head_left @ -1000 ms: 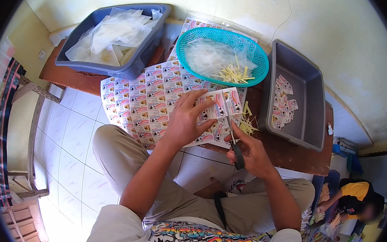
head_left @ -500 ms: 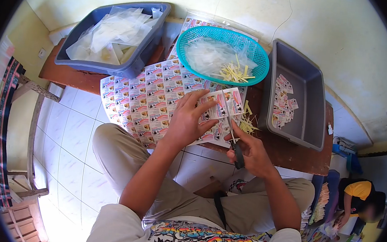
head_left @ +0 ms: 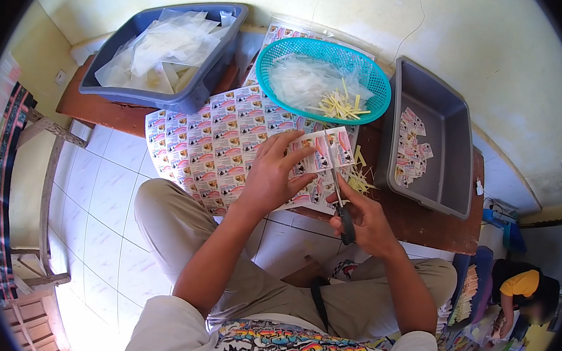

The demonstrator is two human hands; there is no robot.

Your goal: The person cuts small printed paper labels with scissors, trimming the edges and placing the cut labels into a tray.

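Note:
A strip of printed paper labels [head_left: 341, 144] is pinched between the thumb and fingers of my left hand [head_left: 271, 171]. My right hand [head_left: 371, 223] has its fingers through the black handles of a pair of scissors [head_left: 346, 225]. The metal blades lie across the strip, with one label to the right of them. Beneath my left hand spreads a large sheet of uncut printed labels [head_left: 194, 145], draped over the table's front edge. Thin yellowish paper offcuts [head_left: 360, 180] lie just right of the blades.
On the brown table [head_left: 445, 229] stand a blue-grey tub [head_left: 198, 100] of clear plastic pieces, a turquoise basket [head_left: 381, 94] holding plastic and paper trimmings, and a grey tub [head_left: 452, 143] with cut labels [head_left: 413, 149]. Another person [head_left: 520, 283] bends at the lower right.
The scissors and the label strip have shifted only very slightly. At the right, the other person's arm and head have moved a little.

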